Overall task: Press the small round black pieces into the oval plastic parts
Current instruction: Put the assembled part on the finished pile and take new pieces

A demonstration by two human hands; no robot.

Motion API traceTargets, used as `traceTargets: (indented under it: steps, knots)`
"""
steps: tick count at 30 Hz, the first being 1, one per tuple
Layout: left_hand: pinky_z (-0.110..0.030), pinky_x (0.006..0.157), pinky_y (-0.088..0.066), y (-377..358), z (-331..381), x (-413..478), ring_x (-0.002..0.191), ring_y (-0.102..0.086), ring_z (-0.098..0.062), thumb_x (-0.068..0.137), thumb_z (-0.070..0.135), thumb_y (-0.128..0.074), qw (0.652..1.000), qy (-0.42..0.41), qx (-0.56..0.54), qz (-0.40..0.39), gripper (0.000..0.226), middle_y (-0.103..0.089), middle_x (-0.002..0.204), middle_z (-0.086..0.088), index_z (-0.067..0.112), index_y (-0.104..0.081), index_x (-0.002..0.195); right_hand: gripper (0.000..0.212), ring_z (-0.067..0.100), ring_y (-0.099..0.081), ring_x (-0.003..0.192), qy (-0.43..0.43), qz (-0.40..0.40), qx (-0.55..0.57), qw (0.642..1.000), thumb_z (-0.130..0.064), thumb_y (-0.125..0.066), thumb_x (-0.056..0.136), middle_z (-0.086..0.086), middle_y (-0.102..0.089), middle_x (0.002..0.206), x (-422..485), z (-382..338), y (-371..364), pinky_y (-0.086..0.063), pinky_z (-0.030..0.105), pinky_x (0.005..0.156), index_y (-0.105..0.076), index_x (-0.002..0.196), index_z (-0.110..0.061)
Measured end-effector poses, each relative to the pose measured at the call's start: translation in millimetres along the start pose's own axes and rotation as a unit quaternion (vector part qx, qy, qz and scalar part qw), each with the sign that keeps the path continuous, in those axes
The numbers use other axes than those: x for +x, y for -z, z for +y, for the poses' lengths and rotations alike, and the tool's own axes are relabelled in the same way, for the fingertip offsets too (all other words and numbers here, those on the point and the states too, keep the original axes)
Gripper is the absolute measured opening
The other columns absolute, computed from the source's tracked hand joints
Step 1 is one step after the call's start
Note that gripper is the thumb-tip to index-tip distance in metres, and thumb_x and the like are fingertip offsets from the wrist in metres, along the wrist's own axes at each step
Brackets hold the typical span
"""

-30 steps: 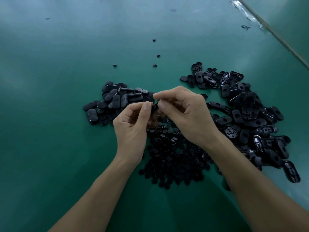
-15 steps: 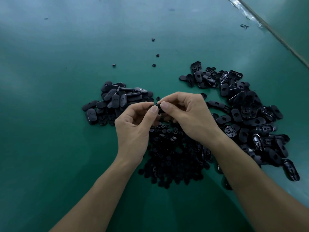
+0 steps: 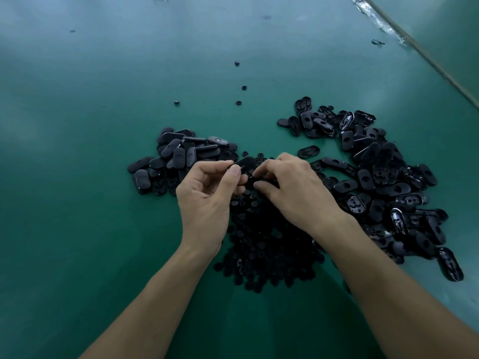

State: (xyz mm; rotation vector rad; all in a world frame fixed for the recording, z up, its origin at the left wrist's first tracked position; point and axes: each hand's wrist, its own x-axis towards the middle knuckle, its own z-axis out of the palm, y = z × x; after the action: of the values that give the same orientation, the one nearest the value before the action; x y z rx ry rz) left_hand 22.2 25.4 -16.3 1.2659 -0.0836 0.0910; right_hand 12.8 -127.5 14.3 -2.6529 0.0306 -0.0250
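My left hand pinches a black oval plastic part between thumb and fingers, above the far edge of a heap of small round black pieces. My right hand is right beside it, with its curled fingertips at the oval part's right end and down among the round pieces; whether it holds a piece is hidden. A pile of oval parts lies to the left of the hands. A larger pile of oval parts with open holes spreads on the right.
All of this lies on a green table mat. Several stray round pieces lie farther back. A metal-edged strip runs diagonally along the far right corner.
Both hands have dropped lower toward the heap of round pieces. The right hand's fingers have come off the pinch at the oval part's top and now reach down beside it.
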Motion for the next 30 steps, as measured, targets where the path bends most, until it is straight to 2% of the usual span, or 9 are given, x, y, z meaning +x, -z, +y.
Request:
traceTargets:
  steps: [6,12,18,22,25,27,30]
  knots:
    - [-0.024,0.073,-0.057,0.9,0.4,0.4,0.078,-0.072,-0.019,0.094,0.004,-0.067,1.0,0.013,-0.003,-0.001,0.008,-0.074,0.082,-0.001,0.011,-0.067,0.099,0.017,0.016,-0.062,0.089,-0.005,0.035,0.017,0.999,-0.033,-0.067,0.095,-0.002,-0.068,0.096,2.4,-2.0,0.0,-0.053,0.036,0.086,-0.074,0.101,-0.019]
    - [-0.024,0.074,-0.057,1.3,-0.2,0.5,0.077,-0.071,-0.017,0.094,0.004,-0.067,1.0,0.018,0.001,0.003,0.009,-0.074,0.081,-0.001,0.01,-0.067,0.101,0.02,0.014,-0.06,0.08,-0.025,0.047,0.032,0.998,-0.039,-0.074,0.088,-0.003,-0.063,0.087,2.8,2.4,-2.2,-0.054,0.034,0.08,-0.073,0.09,-0.019]
    - [-0.024,0.073,-0.057,1.6,-0.5,1.7,0.076,-0.071,-0.018,0.094,0.004,-0.067,1.0,0.015,0.009,0.002,0.008,-0.074,0.081,-0.002,0.009,-0.067,0.1,0.025,0.014,-0.058,0.082,-0.001,0.059,0.033,0.998,-0.044,-0.066,0.093,-0.007,-0.061,0.087,1.9,1.7,-3.3,-0.051,0.035,0.075,-0.068,0.089,-0.02]
    - [-0.024,0.074,-0.057,1.9,-2.2,1.2,0.079,-0.072,-0.018,0.094,0.005,-0.068,1.0,0.012,0.018,0.008,0.009,-0.074,0.084,-0.001,0.012,-0.067,0.1,0.023,0.011,-0.063,0.069,-0.003,0.076,0.122,0.99,-0.041,-0.06,0.098,-0.008,-0.066,0.075,1.8,-0.7,1.9,-0.056,0.041,0.068,-0.059,0.088,-0.02]
    - [-0.024,0.075,-0.057,1.4,-2.5,1.1,0.081,-0.073,-0.019,0.094,0.006,-0.068,1.0,0.012,0.015,0.017,0.01,-0.074,0.087,-0.002,0.014,-0.068,0.1,0.018,0.005,-0.066,0.062,-0.008,0.086,0.192,0.978,-0.036,-0.066,0.095,-0.008,-0.068,0.065,1.5,-4.4,6.6,-0.057,0.031,0.065,-0.06,0.084,-0.023]
    - [-0.025,0.076,-0.058,1.2,-2.4,1.1,0.081,-0.074,-0.02,0.094,0.005,-0.068,1.0,0.013,0.011,0.017,0.012,-0.075,0.088,-0.003,0.014,-0.069,0.101,0.016,0.005,-0.066,0.059,-0.016,0.096,0.226,0.969,-0.034,-0.071,0.092,-0.006,-0.069,0.064,2.3,-5.4,9.2,-0.056,0.028,0.064,-0.063,0.081,-0.025]
    - [-0.025,0.076,-0.058,1.3,-1.7,0.5,0.082,-0.075,-0.022,0.094,0.003,-0.068,1.0,0.01,0.009,0.015,0.012,-0.076,0.087,-0.003,0.014,-0.069,0.1,0.011,0.007,-0.067,0.066,-0.027,0.097,0.251,0.963,-0.032,-0.076,0.088,-0.007,-0.071,0.07,3.4,-4.4,12.3,-0.058,0.03,0.069,-0.071,0.081,-0.026]
